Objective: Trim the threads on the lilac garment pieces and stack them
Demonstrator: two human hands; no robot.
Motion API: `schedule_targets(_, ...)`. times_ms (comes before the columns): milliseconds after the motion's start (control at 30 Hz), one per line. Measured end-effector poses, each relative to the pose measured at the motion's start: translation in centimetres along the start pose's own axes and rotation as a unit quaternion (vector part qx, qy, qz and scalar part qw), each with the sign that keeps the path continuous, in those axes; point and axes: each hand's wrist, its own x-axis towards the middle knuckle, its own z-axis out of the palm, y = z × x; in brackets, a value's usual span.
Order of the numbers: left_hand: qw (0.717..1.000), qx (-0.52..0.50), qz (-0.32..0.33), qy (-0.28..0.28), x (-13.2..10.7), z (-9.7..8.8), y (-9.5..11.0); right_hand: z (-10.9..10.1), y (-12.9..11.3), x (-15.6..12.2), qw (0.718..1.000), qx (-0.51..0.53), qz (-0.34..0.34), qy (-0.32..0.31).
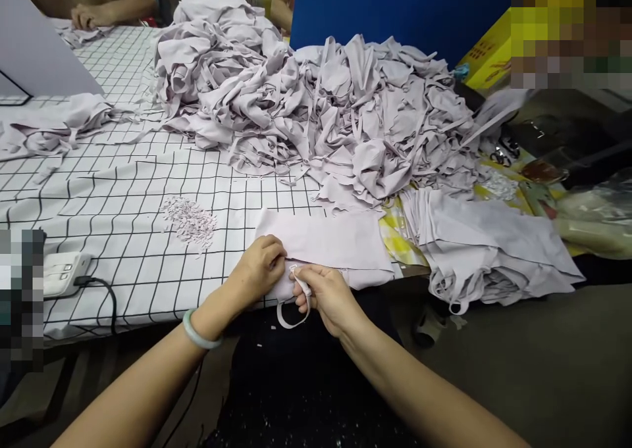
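Observation:
A pale lilac fabric piece (pixel 326 234) lies flat at the table's front edge, with a folded part along its near side. On that near side my left hand (pixel 261 264) is closed, its fingers curled and pinching the cloth. Just right of it, my right hand (pixel 326 293) pinches a thin fabric strap (pixel 291 323) between thumb and fingers. The strap hangs in a loop below the table edge. A small white fitting (pixel 293 268) shows at the right fingertips; its exact kind is too small to tell.
A large heap of lilac fabric pieces (pixel 296 99) covers the table's back. Small offcuts (pixel 190 223) lie left on the checked tablecloth (pixel 143 264). A stacked bundle (pixel 488 237) overhangs at right. A white power bank (pixel 64 273) has a cable. Another person's hand (pixel 91 17) works far left.

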Motion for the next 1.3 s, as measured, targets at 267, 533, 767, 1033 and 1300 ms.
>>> schedule_targets(267,0.989,-0.086,-0.113,-0.031,0.9,-0.9,0.7,1.0,-0.8,1.4,0.997,0.062,-0.014,0.053)
schedule_targets(533,0.984,-0.104,-0.141,-0.034,1.1,-1.1,0.9,1.3,-0.8,1.7,0.994,0.076,-0.025,0.071)
schedule_targets(767,0.985,-0.108,-0.13,-0.038,1.1,-1.0,0.9,1.5,-0.7,1.8,0.995,0.068,-0.023,0.071)
schedule_targets(1033,0.983,-0.122,-0.131,-0.04,1.1,-1.2,0.9,1.5,-0.6,1.8,0.993,0.077,-0.03,0.08)
schedule_targets(1300,0.983,-0.123,-0.131,-0.04,1.1,-0.8,0.7,1.5,-1.0,2.0,0.998,0.036,-0.016,0.046)
